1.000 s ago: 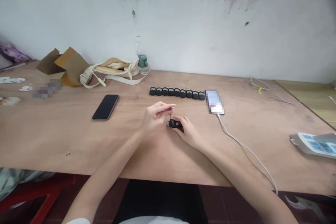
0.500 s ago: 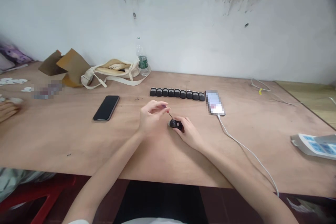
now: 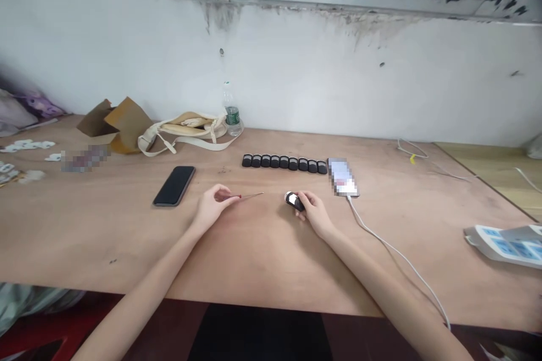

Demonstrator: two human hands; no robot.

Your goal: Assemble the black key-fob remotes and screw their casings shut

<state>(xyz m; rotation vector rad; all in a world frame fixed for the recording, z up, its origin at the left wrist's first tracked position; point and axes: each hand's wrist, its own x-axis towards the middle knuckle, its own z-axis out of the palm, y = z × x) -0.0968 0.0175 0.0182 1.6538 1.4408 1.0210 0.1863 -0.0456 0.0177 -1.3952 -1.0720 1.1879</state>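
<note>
Slim tool (image 3: 250, 195) and black device (image 3: 293, 200) held apart

In the head view, the row of nine dark pieces (image 3: 284, 162) is the landmark. Nearer the person than this row, the left hand (image 3: 212, 207) pinches the slim tool by its red end, the thin shaft lying nearly level and pointing towards the device. The right hand (image 3: 314, 208) grips the black device on the near side of the row, below its right half, a bright face showing. Hands and tool tip are all clear of the device's free end. A dark phone (image 3: 174, 186) lies left of the row; a lit phone (image 3: 342, 176), with a cable (image 3: 389, 243) plugged in, sits just off its right end.

For careful handling, I would rest the device on the table (image 3: 254, 259), keep the right fingers behind the tip's path, and bring the shaft in square, pressing lightly to avoid slips.
</note>
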